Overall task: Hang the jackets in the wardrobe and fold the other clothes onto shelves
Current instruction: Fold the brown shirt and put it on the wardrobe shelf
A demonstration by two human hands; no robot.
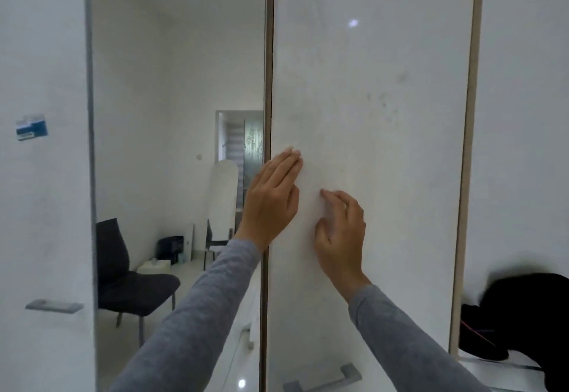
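As both hands lie on the panel and neither on cloth, step in hand: I judge this to be working the wardrobe door, not yet hanging or folding.
Left hand: flat on the door beside its left edge, fingers straight and together; grip wide, holding nothing.
Right hand: just beside it, fingers loosely bent, fingertips touching the panel; grip slack, holding nothing.
Task's thing: a black garment lies low at right, past the door's right edge and partly hidden; I cannot tell whether it is a jacket.
Door handle: low on the panel, well below both hands.
Next move: I judge it calls for even pressure to shift the door, or a hand dropped to the handle, then a reach right for the garment.
Unclear: whether the door is opening or closing; shelves and rail are not in view.
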